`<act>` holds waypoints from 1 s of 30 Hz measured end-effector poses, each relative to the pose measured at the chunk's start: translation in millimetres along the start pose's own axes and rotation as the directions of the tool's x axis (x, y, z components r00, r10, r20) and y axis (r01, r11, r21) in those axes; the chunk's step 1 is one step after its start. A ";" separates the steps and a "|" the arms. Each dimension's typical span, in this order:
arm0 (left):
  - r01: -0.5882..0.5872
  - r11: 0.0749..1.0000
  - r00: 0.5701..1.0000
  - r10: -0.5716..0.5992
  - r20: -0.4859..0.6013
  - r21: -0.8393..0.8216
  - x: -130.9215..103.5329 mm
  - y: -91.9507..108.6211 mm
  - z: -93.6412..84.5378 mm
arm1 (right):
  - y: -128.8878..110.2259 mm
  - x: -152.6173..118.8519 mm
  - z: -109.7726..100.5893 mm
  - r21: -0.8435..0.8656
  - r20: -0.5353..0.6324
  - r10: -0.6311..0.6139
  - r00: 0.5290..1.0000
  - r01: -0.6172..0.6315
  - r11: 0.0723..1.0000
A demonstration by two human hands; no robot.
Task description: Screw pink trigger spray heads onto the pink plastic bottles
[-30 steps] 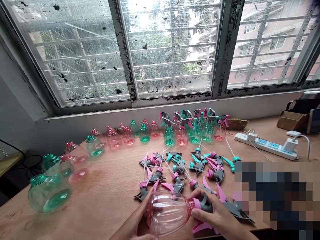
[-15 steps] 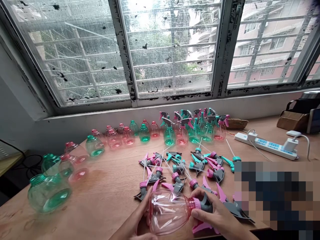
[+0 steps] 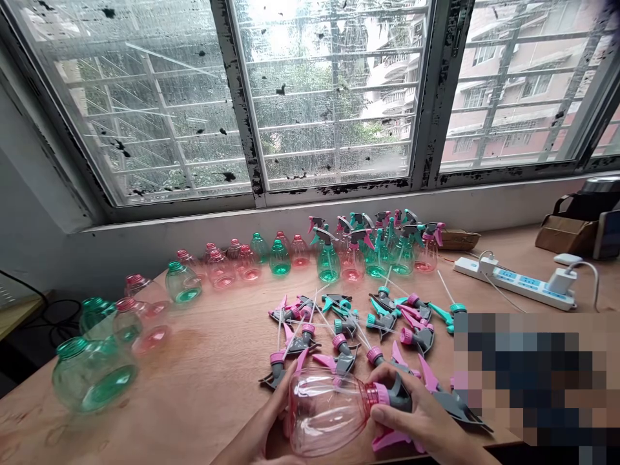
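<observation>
A clear pink spray bottle (image 3: 327,413) lies sideways between my hands near the table's front edge, its base to the left. My left hand (image 3: 271,420) is wrapped round the base end; some of its fingers are hidden behind the bottle. At the neck, my right hand (image 3: 411,407) grips the pink collar of a grey and pink trigger sprayer (image 3: 382,395), which sits on the bottle's mouth. Just beyond my hands lie several loose trigger sprayers (image 3: 343,349) with thin white tubes, some pink and grey, others teal and grey.
Open green and pink bottles curve along the left and back, a large green bottle (image 3: 94,378) nearest. Bottles with sprayers fitted (image 3: 353,261) stand below the window. A white power strip (image 3: 516,283) with plugs lies at right, near a cardboard box (image 3: 566,232). A blurred patch covers the right front.
Almost nothing differs. The pink bottle has turned slightly about its length, shifting its reflections, while both hands stay in the same place.
</observation>
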State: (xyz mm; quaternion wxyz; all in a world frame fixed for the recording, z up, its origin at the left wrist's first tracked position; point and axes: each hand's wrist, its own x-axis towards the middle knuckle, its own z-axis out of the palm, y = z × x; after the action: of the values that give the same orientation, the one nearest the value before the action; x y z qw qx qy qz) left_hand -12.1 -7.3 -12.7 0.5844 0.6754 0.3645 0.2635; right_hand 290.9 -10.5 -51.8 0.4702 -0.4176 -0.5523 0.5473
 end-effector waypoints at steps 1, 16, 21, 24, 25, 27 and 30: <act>0.005 1.000 1.000 -0.005 0.009 -0.018 0.2 0.2 -0.1 | 0.4 0.1 0.0 0.004 0.004 0.002 1.000 -0.002 1.000; -0.012 0.998 1.000 0.013 0.021 -0.055 4.4 9.8 4.4 | -5.3 -1.9 1.3 -0.018 -0.034 0.016 0.999 -0.016 1.000; -0.001 1.000 1.000 0.001 -0.020 -0.024 3.5 2.8 3.0 | -4.1 -1.6 0.3 -0.040 -0.024 -0.005 1.000 0.004 0.999; 0.005 0.999 1.000 -0.005 -0.009 -0.039 2.9 1.7 3.8 | -4.1 -1.3 0.1 -0.039 -0.012 0.016 1.000 -0.016 0.999; 0.005 0.999 1.000 -0.005 -0.006 -0.041 2.8 2.1 4.1 | -4.2 -1.2 0.0 -0.038 -0.013 0.017 1.000 -0.018 0.999; 0.010 0.999 1.000 -0.010 -0.003 -0.034 2.6 3.5 4.2 | -4.1 -1.2 0.0 -0.033 -0.017 0.017 1.000 -0.017 0.999; 0.014 1.000 1.000 -0.014 0.000 -0.017 2.6 5.1 3.9 | -3.2 -1.3 -0.4 -0.037 -0.016 -0.007 1.000 0.006 0.999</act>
State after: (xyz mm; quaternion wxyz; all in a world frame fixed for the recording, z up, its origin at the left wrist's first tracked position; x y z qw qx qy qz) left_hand -6.6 -7.8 -8.5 0.5918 0.6677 0.3673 0.2626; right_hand 291.7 -11.9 -48.7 0.4687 -0.4287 -0.5597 0.5322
